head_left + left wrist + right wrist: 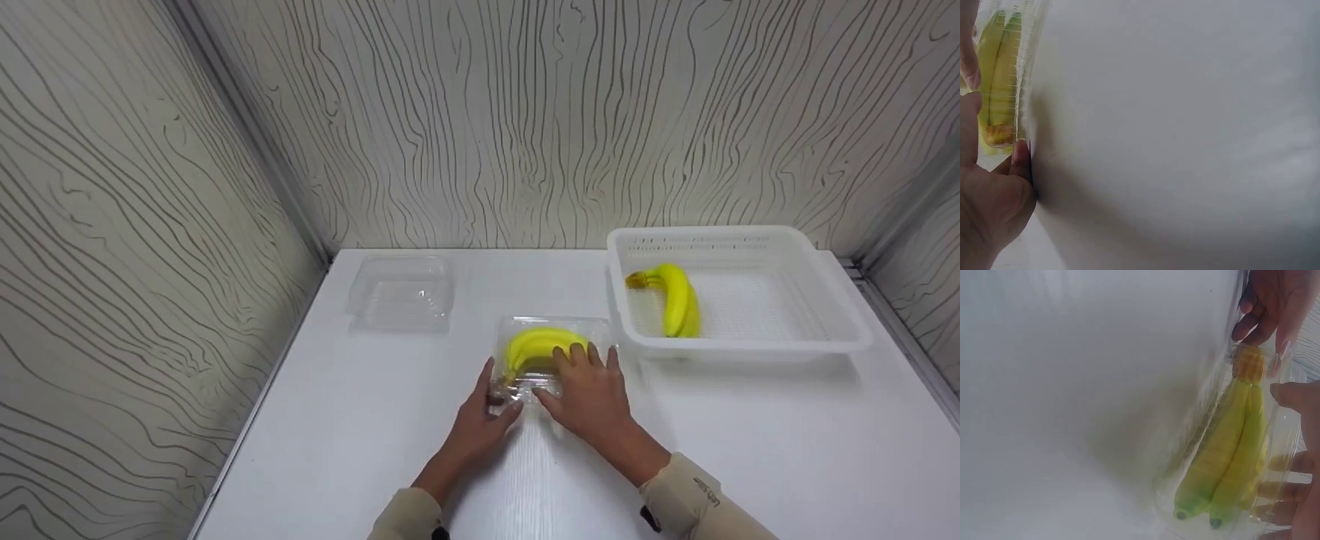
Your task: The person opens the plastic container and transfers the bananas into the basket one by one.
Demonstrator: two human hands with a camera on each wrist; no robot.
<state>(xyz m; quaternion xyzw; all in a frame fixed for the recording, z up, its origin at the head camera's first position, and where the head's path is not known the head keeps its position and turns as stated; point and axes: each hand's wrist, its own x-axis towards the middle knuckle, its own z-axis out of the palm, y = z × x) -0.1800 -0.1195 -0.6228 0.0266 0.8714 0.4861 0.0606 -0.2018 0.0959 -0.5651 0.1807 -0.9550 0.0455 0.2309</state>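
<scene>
A clear plastic clamshell box (555, 321) lies on the white table in front of me, with a small bunch of yellow bananas (541, 341) inside. In the right wrist view the bananas (1221, 461), greenish at their tips, show through the plastic wall. At the box's near left corner, my left hand (476, 424) holds it between thumb and fingers. My right hand (592, 394) rests on the box's right part with its fingers spread and fairly straight, covering one end of the bunch. The left wrist view catches the left hand (994, 202) beside the box's ridged edge.
Another clear plastic box (403, 294) sits at the back left of the table (337, 420). On the back right stands a white perforated basket (750, 345) with a bunch of bananas (679, 300) at its left side. Wood-patterned walls (480, 135) border the table's back and left.
</scene>
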